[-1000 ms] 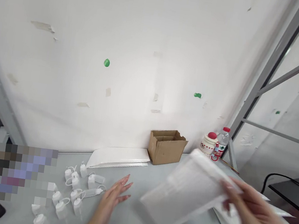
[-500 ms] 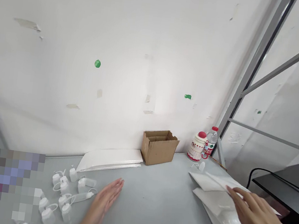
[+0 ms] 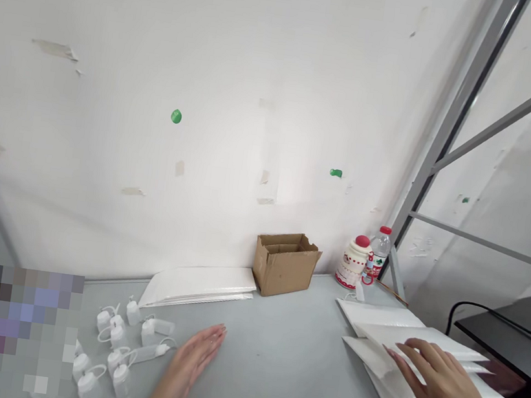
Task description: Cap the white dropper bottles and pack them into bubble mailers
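Observation:
My left hand rests on edge at the grey table, fingers stretched out and holding nothing. To its left several translucent squeeze bottles with tethered caps stand or lie in a group. My right hand lies over a fanned pile of white padded envelopes, its fingers spread and loosely curved on the top ones. No envelope is visibly gripped. Part of the pile is hidden beneath that hand and forearm.
A second stack of white envelopes lies against the wall beside an open cardboard box. A cream jar with a red lid and a water bottle stand at the back right. A metal frame rises on the right.
My right hand has let go of the envelope edge it was pinching and opened over the pile; the upper envelopes have shifted and lie flatter. My left hand stays much the same.

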`<action>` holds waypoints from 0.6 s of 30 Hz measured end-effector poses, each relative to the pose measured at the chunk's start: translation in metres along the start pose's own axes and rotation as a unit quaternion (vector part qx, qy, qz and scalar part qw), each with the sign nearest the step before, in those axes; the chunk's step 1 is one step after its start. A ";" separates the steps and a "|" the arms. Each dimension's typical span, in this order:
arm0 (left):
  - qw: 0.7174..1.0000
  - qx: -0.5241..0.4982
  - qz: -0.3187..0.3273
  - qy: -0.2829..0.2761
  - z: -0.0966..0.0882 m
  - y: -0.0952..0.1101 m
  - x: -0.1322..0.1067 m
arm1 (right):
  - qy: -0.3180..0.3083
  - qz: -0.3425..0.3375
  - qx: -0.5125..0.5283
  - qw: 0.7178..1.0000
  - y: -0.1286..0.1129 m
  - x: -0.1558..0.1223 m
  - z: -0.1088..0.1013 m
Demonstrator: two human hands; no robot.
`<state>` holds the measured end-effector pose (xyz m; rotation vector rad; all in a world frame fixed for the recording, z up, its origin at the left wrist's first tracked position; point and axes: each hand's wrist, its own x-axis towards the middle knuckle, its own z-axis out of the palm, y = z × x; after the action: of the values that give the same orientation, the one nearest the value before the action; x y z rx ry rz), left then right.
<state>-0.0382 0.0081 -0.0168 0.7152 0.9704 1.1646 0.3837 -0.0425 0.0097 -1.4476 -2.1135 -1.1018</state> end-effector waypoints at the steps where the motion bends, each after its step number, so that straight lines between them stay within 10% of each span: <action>1: 1.000 0.002 0.001 -0.003 0.000 0.000 0.001 | 0.003 0.006 0.004 1.000 0.000 0.002 0.000; 18: 0.999 0.033 0.001 -0.023 -0.007 -0.006 0.009 | -0.024 0.067 -0.001 0.997 -0.017 0.031 0.015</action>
<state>-0.0408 0.0150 -0.0273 0.7930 0.9742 1.1175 0.3573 -0.0147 0.0132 -1.6059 -2.0145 -1.0297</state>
